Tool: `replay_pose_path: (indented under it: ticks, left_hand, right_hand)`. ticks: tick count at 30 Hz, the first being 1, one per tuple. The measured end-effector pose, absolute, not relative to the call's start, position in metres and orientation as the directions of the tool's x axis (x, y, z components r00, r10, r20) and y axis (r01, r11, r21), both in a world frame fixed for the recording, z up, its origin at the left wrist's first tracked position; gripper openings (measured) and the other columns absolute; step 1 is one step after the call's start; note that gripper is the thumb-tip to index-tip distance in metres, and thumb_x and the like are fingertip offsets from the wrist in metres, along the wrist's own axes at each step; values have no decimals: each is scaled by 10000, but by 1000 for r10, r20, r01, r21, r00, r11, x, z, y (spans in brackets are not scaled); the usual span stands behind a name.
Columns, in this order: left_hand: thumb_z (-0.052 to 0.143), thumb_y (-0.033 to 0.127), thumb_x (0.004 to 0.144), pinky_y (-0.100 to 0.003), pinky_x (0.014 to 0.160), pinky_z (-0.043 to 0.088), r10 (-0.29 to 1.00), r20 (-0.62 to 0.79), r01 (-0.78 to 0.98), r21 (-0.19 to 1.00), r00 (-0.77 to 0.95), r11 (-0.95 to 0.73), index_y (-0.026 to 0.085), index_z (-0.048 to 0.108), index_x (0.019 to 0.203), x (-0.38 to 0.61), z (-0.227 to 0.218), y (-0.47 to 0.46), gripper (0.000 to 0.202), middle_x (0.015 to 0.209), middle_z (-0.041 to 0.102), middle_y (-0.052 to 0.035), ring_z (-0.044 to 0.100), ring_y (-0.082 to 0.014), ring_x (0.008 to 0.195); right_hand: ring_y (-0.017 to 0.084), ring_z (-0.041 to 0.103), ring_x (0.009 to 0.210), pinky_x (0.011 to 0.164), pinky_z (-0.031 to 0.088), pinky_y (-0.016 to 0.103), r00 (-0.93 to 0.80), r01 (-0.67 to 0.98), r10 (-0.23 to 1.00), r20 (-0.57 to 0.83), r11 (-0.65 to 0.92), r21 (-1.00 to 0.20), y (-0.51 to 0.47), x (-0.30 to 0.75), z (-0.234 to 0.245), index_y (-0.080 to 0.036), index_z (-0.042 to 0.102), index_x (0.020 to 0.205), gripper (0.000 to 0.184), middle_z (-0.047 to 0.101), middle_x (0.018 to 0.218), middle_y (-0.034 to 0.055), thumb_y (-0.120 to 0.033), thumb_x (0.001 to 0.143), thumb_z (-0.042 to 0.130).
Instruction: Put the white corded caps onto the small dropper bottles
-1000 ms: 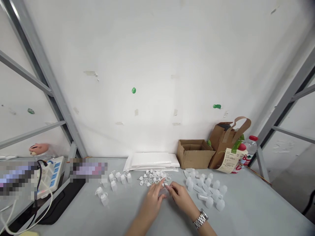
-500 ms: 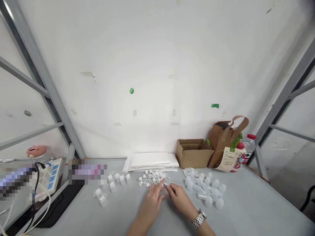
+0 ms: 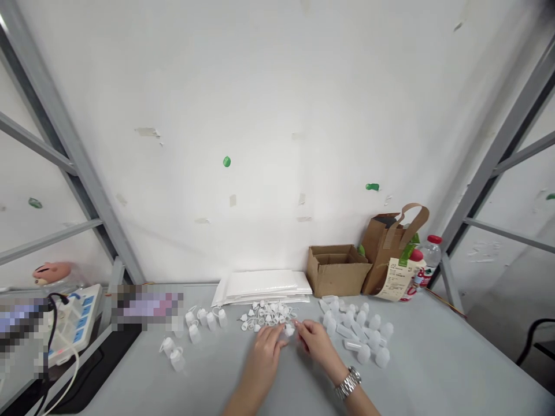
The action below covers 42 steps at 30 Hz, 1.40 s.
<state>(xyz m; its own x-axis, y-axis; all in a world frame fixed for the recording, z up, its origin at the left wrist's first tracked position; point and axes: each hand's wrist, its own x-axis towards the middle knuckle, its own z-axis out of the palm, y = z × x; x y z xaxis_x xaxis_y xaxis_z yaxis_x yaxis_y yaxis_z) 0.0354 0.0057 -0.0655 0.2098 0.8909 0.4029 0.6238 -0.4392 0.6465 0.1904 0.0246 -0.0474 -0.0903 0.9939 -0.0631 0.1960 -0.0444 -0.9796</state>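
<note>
Near the front of the grey table (image 3: 433, 352), my left hand (image 3: 264, 346) curls around a small translucent plastic bottle (image 3: 288, 331), and its fingers partly hide it. My right hand (image 3: 316, 341), with a steel wristwatch (image 3: 348, 383), is just right of that bottle, fingertips pinched close to its top. Whether the right fingers hold anything is too small to see. Behind my hands lies a heap of white loop-topped caps (image 3: 266, 316). Capped small bottles (image 3: 195, 329) stand and lie to the left, and uncapped translucent bottles (image 3: 355, 332) are spread to the right.
A stack of white mailer bags (image 3: 260, 286) and an open cardboard box (image 3: 337, 271) stand at the back. Farther right are a brown paper bag (image 3: 384, 248) and a red-capped water bottle (image 3: 429, 260). A power strip (image 3: 76, 320) with cables lies at the left, beside blurred items.
The whole view has drifted slightly, so everything sits a little further left. My fingers have shifted around the small bottle, and my hands stand slightly further apart.
</note>
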Motion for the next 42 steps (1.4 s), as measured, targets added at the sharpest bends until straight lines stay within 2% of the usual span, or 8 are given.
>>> replay_pose_path:
  ticks: [4, 9, 13, 18, 26, 32, 42]
  left_hand:
    - [456, 189, 834, -403, 873, 480, 896, 410, 631, 653, 171, -419, 228, 630, 1055, 34, -64, 8, 284, 973, 690, -54, 593, -216, 956]
    - [475, 235, 839, -409, 866, 490, 896, 427, 643, 653, 122, -399, 237, 631, 1049, 31, -63, 9, 262, 974, 699, -37, 604, -213, 954]
    - [491, 256, 836, -389, 830, 515, 867, 482, 644, 626, 123, -440, 237, 637, 1035, 31, -66, 10, 247, 942, 708, -34, 624, -205, 920]
    - [493, 295, 844, -349, 802, 531, 833, 533, 630, 597, 150, -496, 253, 639, 1036, 34, -68, 8, 245, 919, 716, -31, 641, -189, 882]
    - [466, 357, 863, -297, 731, 553, 808, 566, 560, 622, 163, -548, 265, 624, 1084, 36, -65, 6, 287, 877, 722, -32, 660, -169, 807]
    - [472, 319, 866, -310, 754, 554, 788, 593, 564, 598, 166, -569, 267, 612, 1108, 34, -61, 5, 285, 925, 712, -42, 651, -174, 857]
    - [472, 306, 868, -316, 756, 553, 769, 612, 580, 564, 186, -589, 266, 611, 1111, 34, -64, 6, 282, 913, 711, -38, 644, -175, 857]
  right_hand:
    - [92, 357, 370, 413, 296, 238, -38, 141, 999, -35, -29, -990, 31, 199, -43, -192, 517, 545, 524, 418, 414, -67, -712, 600, 554]
    - [134, 507, 491, 535, 417, 273, -10, 45, 1000, -6, -6, -999, 31, 205, -34, -176, 635, 663, 494, 584, 559, -9, -658, 554, 638]
    - [147, 544, 518, 565, 444, 286, 11, -20, 1000, -5, -4, -1000, 30, 205, -31, -170, 666, 702, 491, 636, 601, 17, -632, 537, 673]
    - [133, 505, 453, 504, 421, 279, 53, -49, 999, -11, -8, -999, 32, 205, -35, -165, 665, 627, 472, 628, 545, 18, -622, 514, 696]
    - [118, 442, 456, 488, 360, 254, 59, -26, 997, 40, 41, -999, 29, 200, -37, -165, 646, 603, 472, 558, 505, -14, -637, 601, 633]
    - [112, 406, 453, 492, 342, 252, 40, 4, 996, 85, 85, -996, 29, 195, -39, -186, 536, 509, 516, 481, 468, -35, -691, 597, 596]
    - [115, 388, 459, 490, 326, 254, 30, 60, 994, 107, 105, -993, 30, 197, -46, -176, 562, 590, 502, 458, 491, -37, -671, 667, 533]
